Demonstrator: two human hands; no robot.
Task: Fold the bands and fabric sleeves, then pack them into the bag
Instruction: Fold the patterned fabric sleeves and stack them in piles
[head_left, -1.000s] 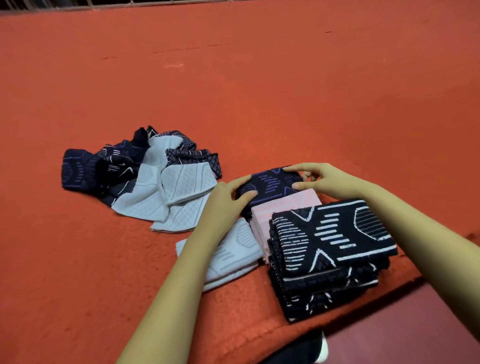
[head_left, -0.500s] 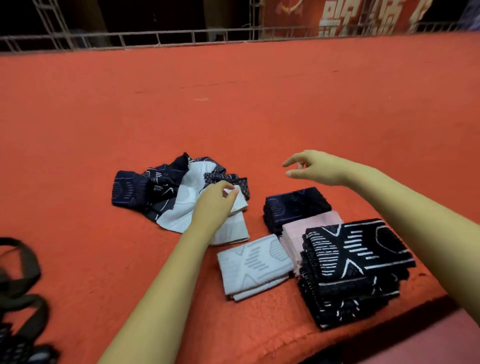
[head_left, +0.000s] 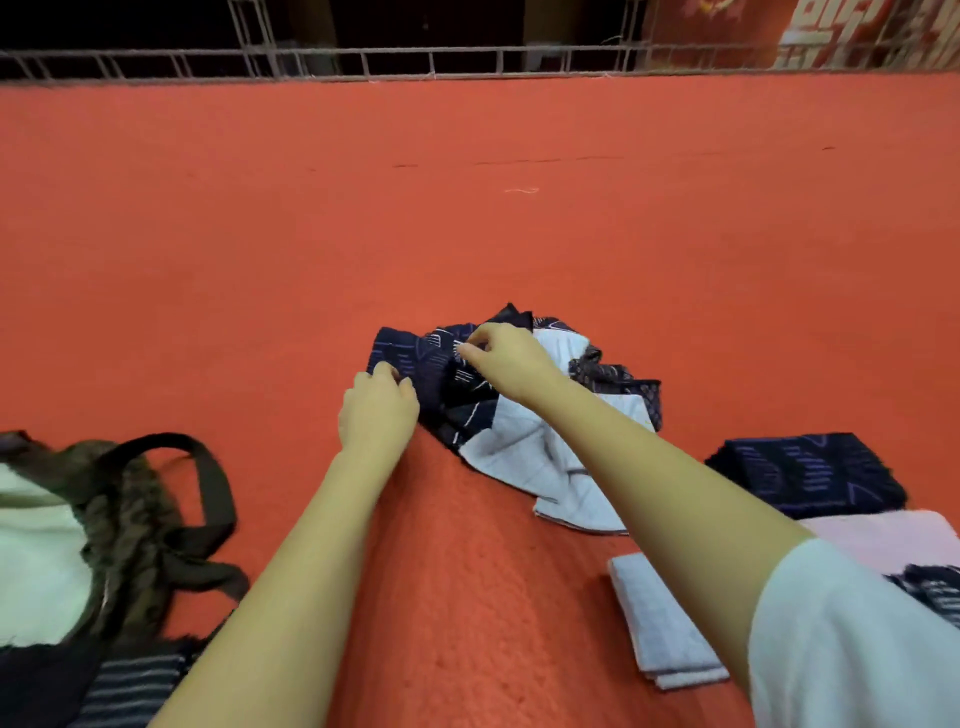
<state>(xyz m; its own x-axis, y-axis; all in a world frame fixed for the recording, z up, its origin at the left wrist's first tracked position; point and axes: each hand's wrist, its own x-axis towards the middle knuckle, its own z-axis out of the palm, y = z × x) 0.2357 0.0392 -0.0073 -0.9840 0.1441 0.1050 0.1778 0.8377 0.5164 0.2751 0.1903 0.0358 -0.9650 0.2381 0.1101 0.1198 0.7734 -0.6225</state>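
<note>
My left hand (head_left: 378, 410) and right hand (head_left: 501, 358) both pinch the navy patterned sleeve (head_left: 415, 358) atop the unfolded pile (head_left: 524, 441).

Item 1: red banner (head_left: 852, 36), upper right, behind the metal railing (head_left: 467, 57). It bore large white characters, cut off by the frame edge and blurred; none could be read.
Item 2: patterned sleeves (head_left: 519, 431), heaped on the orange cloth (head_left: 467, 234). These showed line motifs only, with no legible lettering.
</note>
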